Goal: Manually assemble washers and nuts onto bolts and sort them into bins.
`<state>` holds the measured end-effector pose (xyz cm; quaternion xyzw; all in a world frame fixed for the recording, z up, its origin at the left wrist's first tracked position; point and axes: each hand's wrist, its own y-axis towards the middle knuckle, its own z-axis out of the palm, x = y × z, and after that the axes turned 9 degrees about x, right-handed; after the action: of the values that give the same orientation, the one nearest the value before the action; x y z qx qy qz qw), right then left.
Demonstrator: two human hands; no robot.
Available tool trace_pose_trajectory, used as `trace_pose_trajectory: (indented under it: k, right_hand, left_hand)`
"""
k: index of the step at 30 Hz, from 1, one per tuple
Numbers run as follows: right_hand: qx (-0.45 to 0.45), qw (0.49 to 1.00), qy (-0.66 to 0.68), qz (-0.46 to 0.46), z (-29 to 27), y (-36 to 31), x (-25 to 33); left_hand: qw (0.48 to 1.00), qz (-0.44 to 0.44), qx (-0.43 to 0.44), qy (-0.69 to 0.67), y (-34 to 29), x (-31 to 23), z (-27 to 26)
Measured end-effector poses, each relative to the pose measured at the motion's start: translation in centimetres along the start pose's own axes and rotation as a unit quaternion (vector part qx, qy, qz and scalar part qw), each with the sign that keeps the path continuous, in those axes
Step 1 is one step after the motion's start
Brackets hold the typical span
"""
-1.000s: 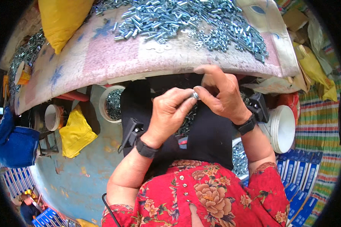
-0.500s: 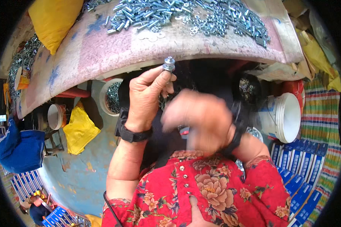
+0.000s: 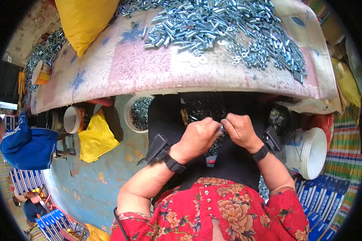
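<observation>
Patterned cloth covers the table [image 3: 140, 76] before us, pale with pinkish patches and blue flowers, its near edge bowing across our view. On it we see a wide heap of shiny metal sleeves [image 3: 213, 24], with small nuts [image 3: 251, 56] gathered at its near right side and a few flat washers [image 3: 197, 61] lying by its front edge. A plump yellow bag [image 3: 86, 24] stands toward the left. Below the table's edge, over our dark-trousered lap, our left hand [image 3: 199, 137] and right hand [image 3: 240, 131] meet nearly fingertip to fingertip. Between them sits a small metal piece [image 3: 221, 129], pinched by the left thumb and fingers while the right fingertips close on it from the other side; our fingers cover most of it, so we cannot tell its exact shape. Each wrist wears a black band with a dark device near it. Left of our legs, on the bluish floor [image 3: 80, 188], a white bucket [image 3: 128, 116] holds metal parts; beyond it hangs a yellow cloth [image 3: 96, 136]. To our right a white tub [image 3: 314, 152] leans on its side near blue boxes [image 3: 319, 201]. Farther left we see a person in a blue jacket [image 3: 30, 146].
</observation>
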<state>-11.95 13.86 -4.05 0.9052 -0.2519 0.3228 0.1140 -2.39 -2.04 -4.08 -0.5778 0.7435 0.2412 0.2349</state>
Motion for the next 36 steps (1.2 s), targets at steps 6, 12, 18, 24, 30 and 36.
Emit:
trace_pose_trajectory:
  k: [6,12,18,24,30,36]
  right_hand:
    - [0.009,0.983,-0.053,0.178,-0.3,-1.3,-3.7]
    - [0.04,0.993,0.111,-0.017,1.1,-0.7,-0.6]
    - [0.002,0.99,0.136,-0.048,-2.0,0.5,0.8]
    - [-0.228,0.973,-0.018,-0.036,-9.2,6.4,-2.1]
    - [-0.216,0.946,-0.239,-0.031,-10.6,17.7,-8.0]
    - [-0.254,0.938,-0.22,-0.086,-10.1,18.4,-7.8]
  left_hand:
    - [0.952,-0.022,-0.285,0.107,5.1,4.8,-10.6]
    - [0.906,-0.228,-0.23,0.274,10.2,22.4,-20.2]
    - [0.906,-0.229,-0.13,0.332,12.2,25.3,-21.8]
    - [0.948,-0.179,-0.2,-0.172,6.6,16.4,-20.6]
    - [0.843,-0.285,-0.121,-0.44,-3.5,8.0,-13.8]
    - [0.776,-0.255,-0.104,-0.567,-3.1,4.3,-7.3]
